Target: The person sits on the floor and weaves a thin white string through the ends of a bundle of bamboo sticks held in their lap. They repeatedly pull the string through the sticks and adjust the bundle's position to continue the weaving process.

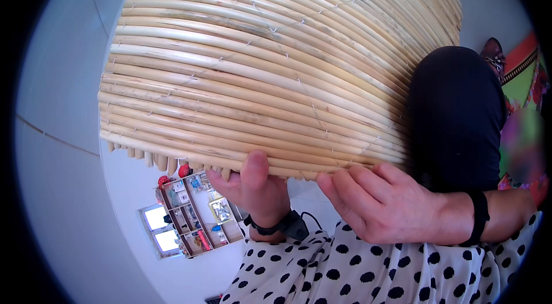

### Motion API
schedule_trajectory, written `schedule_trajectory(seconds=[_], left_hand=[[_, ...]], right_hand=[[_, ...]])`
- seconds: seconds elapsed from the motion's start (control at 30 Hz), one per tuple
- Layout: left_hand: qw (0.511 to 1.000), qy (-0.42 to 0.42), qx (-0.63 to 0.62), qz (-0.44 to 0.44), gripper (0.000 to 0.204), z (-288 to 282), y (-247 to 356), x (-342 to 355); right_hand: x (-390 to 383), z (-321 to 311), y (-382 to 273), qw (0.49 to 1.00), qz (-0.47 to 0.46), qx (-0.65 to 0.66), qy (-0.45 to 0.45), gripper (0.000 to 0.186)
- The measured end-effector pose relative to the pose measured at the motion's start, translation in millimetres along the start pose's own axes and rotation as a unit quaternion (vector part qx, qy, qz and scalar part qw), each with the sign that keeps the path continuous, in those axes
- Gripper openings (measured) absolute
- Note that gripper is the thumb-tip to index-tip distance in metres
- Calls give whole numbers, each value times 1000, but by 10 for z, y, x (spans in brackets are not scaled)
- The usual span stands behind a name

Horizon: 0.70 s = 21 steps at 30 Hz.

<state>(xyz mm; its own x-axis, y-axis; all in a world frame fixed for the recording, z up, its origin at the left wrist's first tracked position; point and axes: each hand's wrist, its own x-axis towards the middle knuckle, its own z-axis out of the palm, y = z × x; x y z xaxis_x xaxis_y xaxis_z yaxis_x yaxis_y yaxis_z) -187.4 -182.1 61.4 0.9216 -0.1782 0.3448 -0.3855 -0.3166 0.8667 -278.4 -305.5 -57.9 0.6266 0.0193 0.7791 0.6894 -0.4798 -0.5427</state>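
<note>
A large panel of pale cane sticks (264, 68), bound side by side with thin light thread in zigzag lines, fills the upper middle. Its surface curves, and cut stick ends (167, 163) stick out below the near left edge. My left hand (259, 186) grips that near edge, thumb on top and the other fingers beneath, partly hidden by the canes. To its right, my right hand (382, 200) has its fingers curled closed against the same edge. Whatever is pinched between those fingertips is too small to make out. Dark bands circle both wrists.
A dark-clothed knee (457, 114) presses close to the panel's right side. Beyond it lie a bright patterned cloth (520, 91) and a dark shoe (493, 54). Polka-dot fabric (368, 269) covers my lap. A filled shelf unit (198, 212) and a window (161, 229) appear at lower left.
</note>
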Motion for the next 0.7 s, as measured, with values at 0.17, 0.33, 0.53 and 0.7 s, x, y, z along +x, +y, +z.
schedule_trajectory(seconds=[0.17,0.33,0.53,0.7], left_hand=[[1000,-7,-2,8,73,-31,10,-44],[997,30,65,-10,55,68,1,-6],[992,-77,88,-37,33,330,-144,289],[989,-117,87,-13,31,529,-354,528]], right_hand=[[-31,-28,-10,1000,4,15,5,49],[-28,-65,8,996,67,63,5,49],[22,-91,68,983,166,77,-5,54],[101,-153,88,978,208,15,15,59]])
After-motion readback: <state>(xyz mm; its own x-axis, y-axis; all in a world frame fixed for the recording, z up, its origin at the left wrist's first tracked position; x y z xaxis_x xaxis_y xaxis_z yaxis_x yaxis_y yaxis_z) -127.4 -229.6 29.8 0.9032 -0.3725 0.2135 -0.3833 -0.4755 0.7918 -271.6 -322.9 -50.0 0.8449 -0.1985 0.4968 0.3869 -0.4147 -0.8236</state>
